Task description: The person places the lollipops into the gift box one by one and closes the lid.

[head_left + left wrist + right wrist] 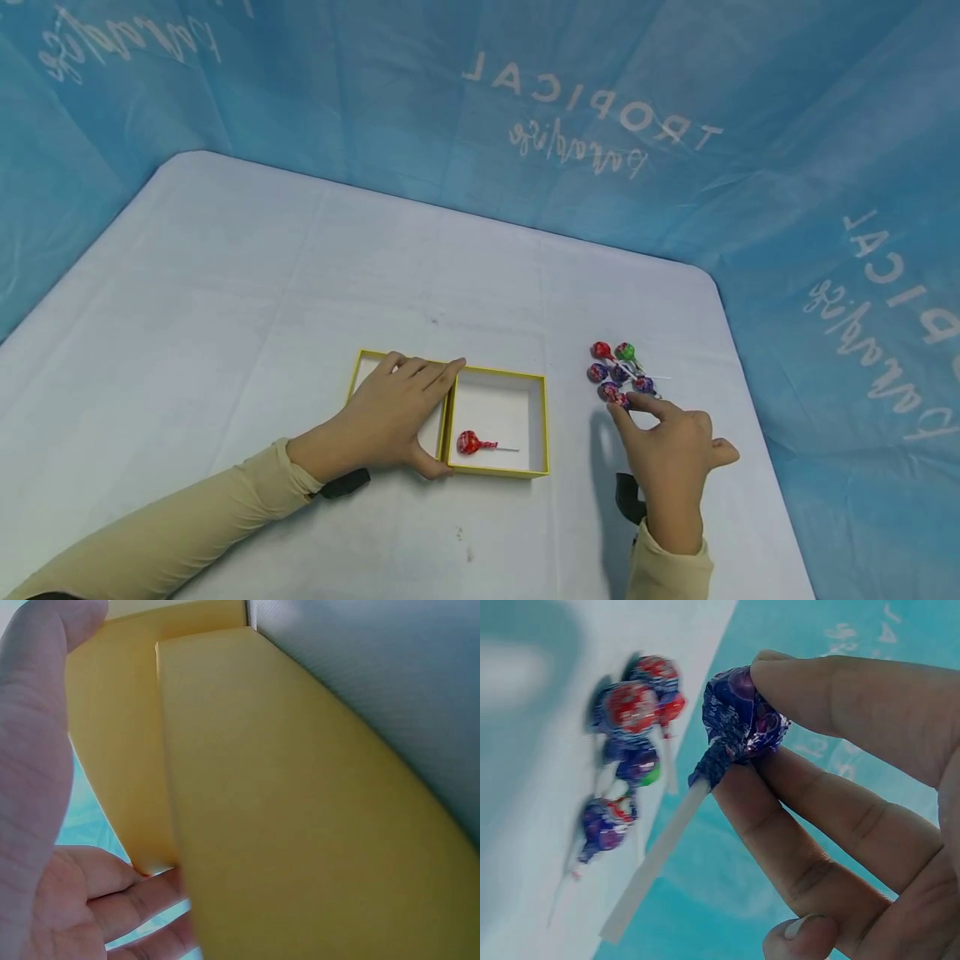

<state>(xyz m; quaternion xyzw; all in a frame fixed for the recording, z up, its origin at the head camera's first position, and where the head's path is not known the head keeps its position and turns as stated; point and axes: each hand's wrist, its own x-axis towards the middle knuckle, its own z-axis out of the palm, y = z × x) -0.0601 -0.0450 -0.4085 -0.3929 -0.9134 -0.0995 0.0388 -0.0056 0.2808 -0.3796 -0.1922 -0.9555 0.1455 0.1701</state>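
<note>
My left hand (386, 417) spans two yellow-edged, white-lined box parts that stand side by side, its thumb at the near side and its fingers at the far side. It covers much of the left part (352, 377). In the right part (498, 472) lies one red-wrapped lollipop (468, 442), stick to the right. The left wrist view shows the yellow walls (285, 787) between thumb and fingers. My right hand (670, 450) pinches a purple-wrapped lollipop (739, 712) by its head between thumb and fingers, its white stick free.
Just beyond the right hand is a cluster of lollipops, among them a red one (601, 350), a green one (626, 351) and several purple ones (597, 372). A white cloth (247, 275) covers the table. Blue printed curtains (420, 100) hang around its far sides.
</note>
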